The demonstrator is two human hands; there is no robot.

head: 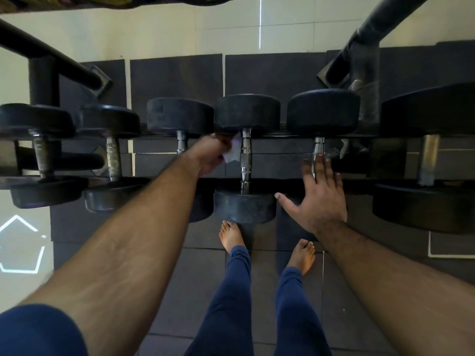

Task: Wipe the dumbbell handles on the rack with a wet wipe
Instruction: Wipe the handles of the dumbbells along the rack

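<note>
Wet wipe (232, 152) gripped in left hand (209, 156) at 9 o'clock of the centre dumbbell handle (246, 158), right hand (317, 199) spread flat, fingertips laid on handle (318, 147) at 3 o'clock, rack (282, 143) beneath

You've got open gaps between the chrome dumbbell handles (246, 158), but the black rubber dumbbell heads (247, 113) sit packed touching, boxing each gap front and back.

- Six dumbbells (246, 158) on one rack (282, 179)
- One wet wipe (232, 152)
- Two hands: left hand (209, 156), right hand (317, 196)
- Two bare feet (231, 236)
</note>
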